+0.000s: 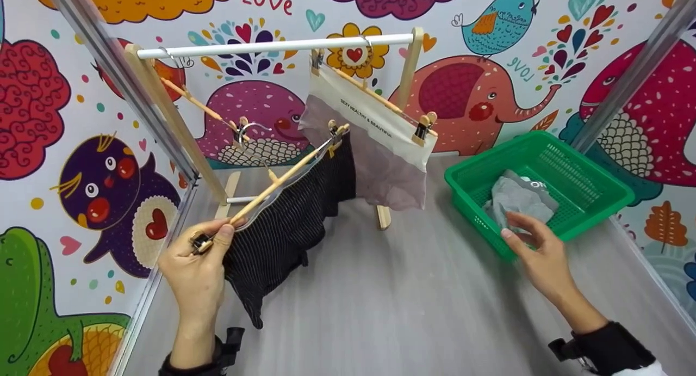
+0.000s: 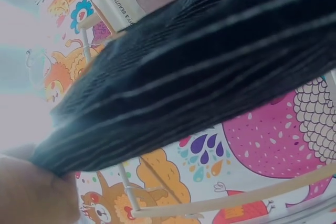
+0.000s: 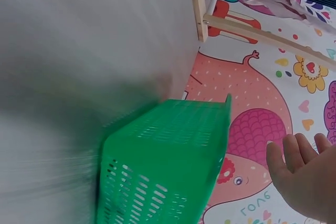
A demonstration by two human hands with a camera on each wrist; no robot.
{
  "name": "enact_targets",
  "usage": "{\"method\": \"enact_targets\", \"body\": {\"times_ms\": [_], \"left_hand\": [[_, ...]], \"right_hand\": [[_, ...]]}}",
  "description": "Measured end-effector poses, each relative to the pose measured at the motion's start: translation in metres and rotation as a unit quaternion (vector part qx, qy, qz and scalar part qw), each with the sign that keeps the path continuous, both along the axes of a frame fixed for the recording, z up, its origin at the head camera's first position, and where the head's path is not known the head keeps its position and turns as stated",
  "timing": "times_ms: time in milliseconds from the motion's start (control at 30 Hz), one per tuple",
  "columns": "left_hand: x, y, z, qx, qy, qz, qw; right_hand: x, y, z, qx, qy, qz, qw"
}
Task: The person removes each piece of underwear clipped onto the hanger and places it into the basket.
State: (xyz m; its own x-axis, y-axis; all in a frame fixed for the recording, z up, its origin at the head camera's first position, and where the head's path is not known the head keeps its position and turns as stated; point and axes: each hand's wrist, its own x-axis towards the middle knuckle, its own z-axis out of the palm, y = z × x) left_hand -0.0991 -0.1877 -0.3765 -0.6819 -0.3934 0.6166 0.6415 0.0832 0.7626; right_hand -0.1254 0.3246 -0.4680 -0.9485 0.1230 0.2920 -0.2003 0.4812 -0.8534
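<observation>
My left hand [image 1: 198, 262] grips one end of a wooden clip hanger [image 1: 280, 181], thumb on the bar beside the clip. From this hanger hangs a black garment with thin pale stripes [image 1: 288, 218]; it fills much of the left wrist view, and its exact kind is unclear. The hanger is tilted, its far end higher, in front of the rack. My right hand [image 1: 544, 256] is over the near edge of a green basket [image 1: 592, 213], fingers loosely bent and holding nothing. A crumpled grey garment [image 1: 522, 193] lies in the basket.
A drying rack with a white rail [image 1: 283, 47] and wooden posts stands at the back. On it hang a bare clip hanger [image 1: 196, 101] and a second one bearing a white and mauve garment [image 1: 375, 142]. Patterned walls enclose the grey table [image 1: 391, 294].
</observation>
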Motion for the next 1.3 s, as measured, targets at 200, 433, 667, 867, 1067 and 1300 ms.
{"method": "enact_targets", "body": {"times_ms": [200,433,667,867,1067,1300], "left_hand": [[0.001,-0.001,-0.004,-0.006,0.001,-0.03,0.9995],[-0.001,0.003,-0.012,-0.016,0.001,-0.066,0.9977],[-0.005,0.005,-0.02,-0.056,-0.01,-0.111,0.9922],[-0.012,0.008,-0.027,-0.045,-0.026,-0.174,0.9834],[-0.023,0.014,-0.034,-0.003,-0.054,-0.226,0.9726],[-0.033,0.024,-0.04,0.041,-0.057,-0.282,0.9568]], "right_hand": [[0.0,-0.007,0.008,-0.007,0.018,0.009,0.9998],[-0.004,-0.016,0.022,-0.022,0.056,0.021,0.998],[-0.008,-0.025,0.036,-0.038,0.091,0.039,0.9944],[-0.01,-0.032,0.043,-0.061,0.13,0.062,0.9877],[-0.009,-0.04,0.051,-0.062,0.145,0.082,0.9842],[-0.008,-0.051,0.057,-0.056,0.163,0.122,0.9774]]}}
